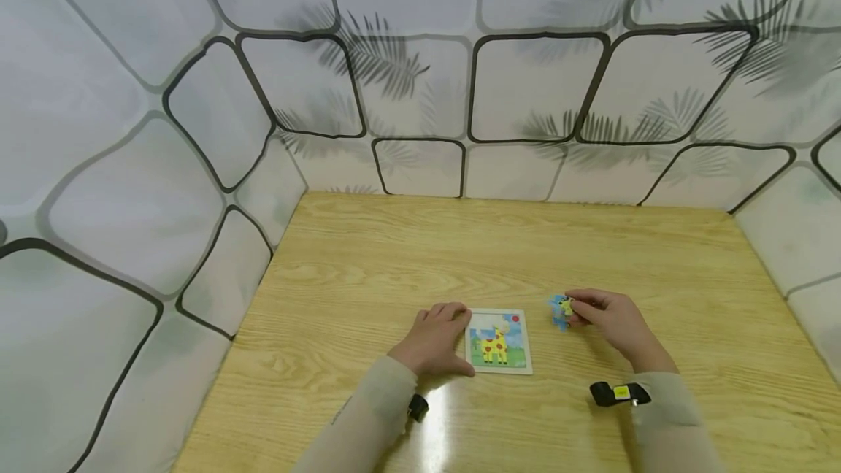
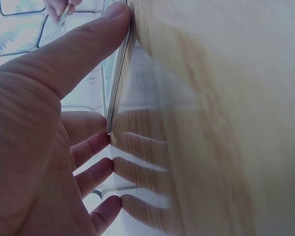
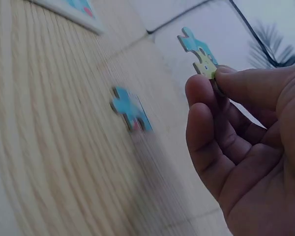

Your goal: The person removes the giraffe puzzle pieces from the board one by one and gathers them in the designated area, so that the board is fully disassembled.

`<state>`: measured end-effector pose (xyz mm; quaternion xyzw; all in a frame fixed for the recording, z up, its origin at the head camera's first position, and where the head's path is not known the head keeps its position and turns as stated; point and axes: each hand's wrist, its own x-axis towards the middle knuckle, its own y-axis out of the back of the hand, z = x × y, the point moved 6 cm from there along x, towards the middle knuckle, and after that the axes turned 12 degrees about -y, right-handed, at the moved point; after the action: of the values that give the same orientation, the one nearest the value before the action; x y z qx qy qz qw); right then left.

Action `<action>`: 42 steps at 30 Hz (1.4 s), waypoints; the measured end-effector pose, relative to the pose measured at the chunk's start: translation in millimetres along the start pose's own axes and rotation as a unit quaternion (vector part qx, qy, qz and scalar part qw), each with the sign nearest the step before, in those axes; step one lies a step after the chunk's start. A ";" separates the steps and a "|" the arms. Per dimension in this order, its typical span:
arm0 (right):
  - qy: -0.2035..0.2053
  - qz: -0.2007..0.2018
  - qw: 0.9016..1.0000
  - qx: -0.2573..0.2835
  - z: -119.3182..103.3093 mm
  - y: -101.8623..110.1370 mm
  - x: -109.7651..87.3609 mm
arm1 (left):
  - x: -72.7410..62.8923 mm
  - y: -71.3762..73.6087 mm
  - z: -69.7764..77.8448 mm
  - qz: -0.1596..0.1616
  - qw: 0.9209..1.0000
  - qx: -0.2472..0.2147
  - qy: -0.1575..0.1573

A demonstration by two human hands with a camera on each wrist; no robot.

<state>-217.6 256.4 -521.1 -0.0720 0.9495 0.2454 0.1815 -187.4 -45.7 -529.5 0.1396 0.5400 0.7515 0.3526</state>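
Observation:
A square jigsaw tray (image 1: 499,342) with a giraffe picture lies flat on the table; pale gaps show along its upper left. My left hand (image 1: 439,340) rests at the tray's left side, thumb near the lower corner and index finger at the upper one. In the left wrist view, the thumb (image 2: 115,19) and fingertips touch the tray's edge and the tabletop. To the right of the tray, my right hand (image 1: 614,323) pinches a blue and yellow puzzle piece (image 3: 205,65) between thumb and index finger, above the table. Below it, a blue puzzle piece (image 3: 130,109) lies on the wood.
The wood-grain table (image 1: 368,239) meets a patterned fabric wall (image 1: 420,166) at the back and on both sides. Black bands with small devices (image 1: 620,393) sit at both wrists.

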 end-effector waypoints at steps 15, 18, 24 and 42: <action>-0.058 0.018 0.997 -0.051 38.2 23.4 -6.0 | -4.6 4.3 3.8 0.005 1.000 -0.015 -0.004; -0.045 0.033 0.995 -0.081 37.4 21.1 -5.1 | -7.0 5.3 3.3 0.009 1.000 -0.019 -0.002; -0.028 0.064 0.981 -0.182 29.0 18.5 -6.0 | -7.4 2.9 2.4 0.012 1.000 -0.025 0.000; -0.005 0.098 0.961 -0.257 19.0 20.1 -3.7 | -3.6 1.3 1.5 0.006 1.000 -0.017 -0.004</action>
<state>-212.9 283.4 -526.3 -0.0212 0.8562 0.4978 0.1365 -184.5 -47.4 -527.1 0.1399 0.5247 0.7623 0.3522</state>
